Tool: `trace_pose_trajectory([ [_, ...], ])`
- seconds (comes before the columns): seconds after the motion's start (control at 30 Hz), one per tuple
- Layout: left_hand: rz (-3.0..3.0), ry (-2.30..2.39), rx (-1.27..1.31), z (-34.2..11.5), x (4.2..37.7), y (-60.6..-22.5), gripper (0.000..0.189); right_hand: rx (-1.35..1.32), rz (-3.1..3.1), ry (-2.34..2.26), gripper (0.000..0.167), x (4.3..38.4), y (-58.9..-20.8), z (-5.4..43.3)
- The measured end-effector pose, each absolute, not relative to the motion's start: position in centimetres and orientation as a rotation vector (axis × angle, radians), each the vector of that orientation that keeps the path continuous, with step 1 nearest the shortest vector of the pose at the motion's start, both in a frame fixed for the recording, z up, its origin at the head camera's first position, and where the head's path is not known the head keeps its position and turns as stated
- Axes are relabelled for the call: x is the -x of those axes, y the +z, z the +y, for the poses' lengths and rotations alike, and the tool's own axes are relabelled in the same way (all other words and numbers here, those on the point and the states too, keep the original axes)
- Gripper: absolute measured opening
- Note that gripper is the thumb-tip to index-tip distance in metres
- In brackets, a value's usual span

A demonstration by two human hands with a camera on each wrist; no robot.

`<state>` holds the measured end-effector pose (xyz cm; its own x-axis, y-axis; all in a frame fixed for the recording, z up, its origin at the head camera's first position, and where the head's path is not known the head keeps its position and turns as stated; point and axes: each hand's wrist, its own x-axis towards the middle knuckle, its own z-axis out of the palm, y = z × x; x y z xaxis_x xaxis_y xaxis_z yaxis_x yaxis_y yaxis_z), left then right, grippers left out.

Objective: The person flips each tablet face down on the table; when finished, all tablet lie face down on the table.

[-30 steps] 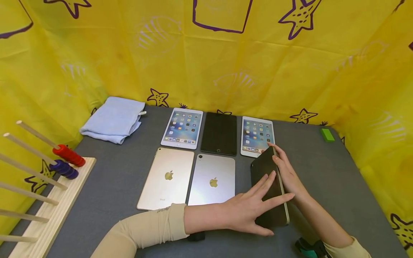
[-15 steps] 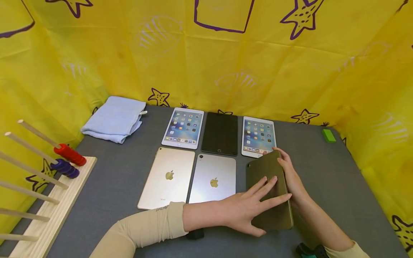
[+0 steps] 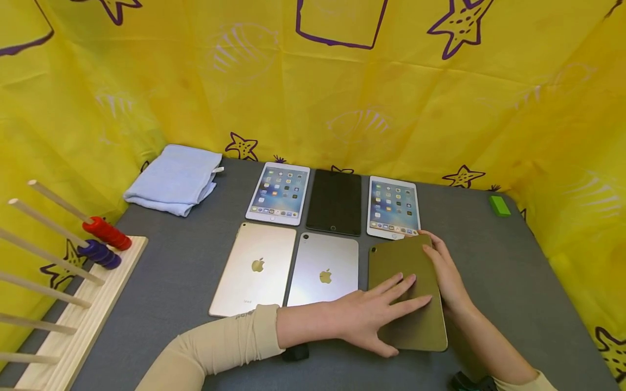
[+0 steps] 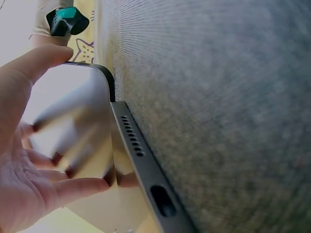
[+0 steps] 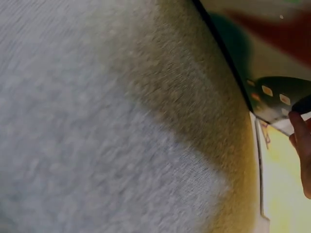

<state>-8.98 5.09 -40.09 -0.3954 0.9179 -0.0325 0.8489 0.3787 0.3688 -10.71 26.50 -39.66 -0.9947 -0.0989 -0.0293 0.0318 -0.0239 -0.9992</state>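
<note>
In the head view, an olive-backed tablet [image 3: 396, 258] stands tilted at the front right, its back facing up and left. My right hand [image 3: 450, 282] grips its upper right edge, thumb on the back. The spread fingers of my left hand [image 3: 374, 317] lie over that back; the left wrist view shows them mirrored in the glossy tablet back [image 4: 82, 92]. Beneath my left forearm is a silver tablet [image 3: 325, 255], face down, with a gold tablet [image 3: 256, 247] beside it. In the right wrist view, icons show on the tablet's underside screen [image 5: 267, 90].
Behind stand a white tablet [image 3: 279, 193], a black tablet [image 3: 335, 201] and another white tablet [image 3: 393, 206], screens up. A folded blue cloth [image 3: 173, 176] lies at the back left. A wooden peg rack [image 3: 93, 326] flanks the left, and a green block [image 3: 499, 206] the far right.
The held tablet has tipped from nearly edge-on toward lying flat, so more of its back shows. Both hands have followed it, the left still spread on the back.
</note>
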Motion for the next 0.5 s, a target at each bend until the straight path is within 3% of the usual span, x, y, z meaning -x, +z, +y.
trace_pose_trajectory([
  [0.23,2.409,0.336,-1.443,4.5,9.3,-40.5,0.104,-0.297,2.333,-1.947,0.049,10.7,-40.2,26.8],
  [0.5,2.414,0.256,-1.451,3.8,9.6,-40.7,0.108,-0.344,2.368,-1.882,0.050,10.6,-41.0,27.0],
])
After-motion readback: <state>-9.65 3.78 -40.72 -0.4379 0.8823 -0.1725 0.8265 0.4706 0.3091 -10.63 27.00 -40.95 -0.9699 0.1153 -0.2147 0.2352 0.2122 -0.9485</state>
